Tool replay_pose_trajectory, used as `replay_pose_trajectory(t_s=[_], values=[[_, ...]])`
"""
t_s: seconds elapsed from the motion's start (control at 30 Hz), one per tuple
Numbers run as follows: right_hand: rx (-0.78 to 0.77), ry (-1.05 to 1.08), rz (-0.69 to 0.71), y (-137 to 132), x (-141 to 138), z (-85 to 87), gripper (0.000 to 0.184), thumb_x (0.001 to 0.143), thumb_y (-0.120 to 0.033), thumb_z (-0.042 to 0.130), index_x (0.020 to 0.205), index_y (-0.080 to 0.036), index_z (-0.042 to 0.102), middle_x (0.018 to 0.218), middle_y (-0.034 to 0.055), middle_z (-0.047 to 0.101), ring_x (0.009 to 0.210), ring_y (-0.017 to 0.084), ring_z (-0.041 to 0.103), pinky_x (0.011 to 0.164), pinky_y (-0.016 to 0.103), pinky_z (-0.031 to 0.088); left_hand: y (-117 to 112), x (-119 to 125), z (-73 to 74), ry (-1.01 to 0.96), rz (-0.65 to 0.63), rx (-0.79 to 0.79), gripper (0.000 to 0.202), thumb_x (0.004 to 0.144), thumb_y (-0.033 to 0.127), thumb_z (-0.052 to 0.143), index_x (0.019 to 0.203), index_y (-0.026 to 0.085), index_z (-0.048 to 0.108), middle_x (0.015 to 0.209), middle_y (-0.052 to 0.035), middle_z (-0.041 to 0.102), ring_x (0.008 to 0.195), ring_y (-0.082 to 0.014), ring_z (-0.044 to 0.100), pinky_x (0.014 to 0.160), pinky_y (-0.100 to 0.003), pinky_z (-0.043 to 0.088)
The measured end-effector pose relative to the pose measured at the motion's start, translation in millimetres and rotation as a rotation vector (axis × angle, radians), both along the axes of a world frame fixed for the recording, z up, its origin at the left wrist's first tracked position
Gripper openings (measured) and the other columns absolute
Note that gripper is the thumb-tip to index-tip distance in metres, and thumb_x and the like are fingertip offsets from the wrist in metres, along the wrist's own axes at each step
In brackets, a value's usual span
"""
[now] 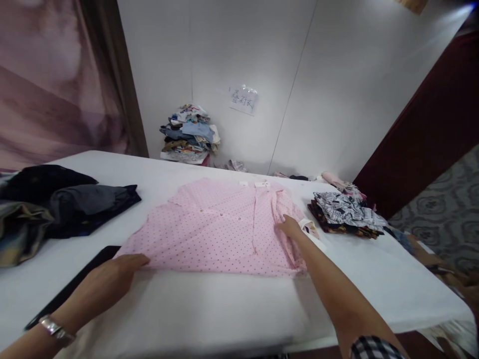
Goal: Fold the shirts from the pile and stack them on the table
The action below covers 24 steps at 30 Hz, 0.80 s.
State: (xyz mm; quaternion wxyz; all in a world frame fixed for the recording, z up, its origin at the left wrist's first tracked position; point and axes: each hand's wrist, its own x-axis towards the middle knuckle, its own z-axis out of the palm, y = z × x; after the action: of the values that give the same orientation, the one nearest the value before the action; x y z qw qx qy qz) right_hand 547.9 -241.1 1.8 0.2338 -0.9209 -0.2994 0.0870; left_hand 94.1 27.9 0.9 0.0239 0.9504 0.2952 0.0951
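A pink dotted shirt (pixel 217 229) lies spread flat on the white table (pixel 209 309). My left hand (pixel 108 281) rests at the shirt's near left corner, fingers stretched out and touching the hem. My right hand (pixel 290 227) reaches over the shirt's right side with its fingers lying on the fabric near the sleeve. A silver watch (pixel 56 330) sits on my left wrist. Neither hand grips anything that I can make out.
Dark garments (pixel 71 204) are heaped at the table's left. A folded stack with a black-and-white print top (pixel 346 212) sits at the right. A black flat object (pixel 75 284) lies under my left hand. A clothes pile (pixel 190 134) stands against the back wall.
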Motion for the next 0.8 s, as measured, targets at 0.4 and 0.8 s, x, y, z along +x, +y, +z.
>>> replay_pose_trajectory(t_s=[0.4,0.8], values=[[0.439,0.282,0.62,25,-112,66.7,0.017,0.081,-0.022,0.05,0.083,-0.02,0.066,0.11,0.004,0.066,0.104,0.017,0.058,0.091,0.034,0.047,-49,68,18.2,-0.388,-0.058,-0.384,0.045,0.088,0.044,0.044,0.123,0.02,0.06,0.125,-0.0105,0.066,0.094,-0.0221,0.07,0.067,-0.028,0.058],[0.452,0.355,0.741,-72,-198,35.0,0.018,0.088,-0.02,0.047,0.092,-0.021,0.064,0.09,0.0022,0.068,0.083,0.014,0.062,0.077,0.027,0.048,-99,92,-15.1,-0.291,-0.773,-0.082,0.061,0.08,0.008,0.045,0.136,0.032,0.05,0.149,-0.0043,0.045,0.135,-0.0246,0.044,0.107,-0.046,0.044]])
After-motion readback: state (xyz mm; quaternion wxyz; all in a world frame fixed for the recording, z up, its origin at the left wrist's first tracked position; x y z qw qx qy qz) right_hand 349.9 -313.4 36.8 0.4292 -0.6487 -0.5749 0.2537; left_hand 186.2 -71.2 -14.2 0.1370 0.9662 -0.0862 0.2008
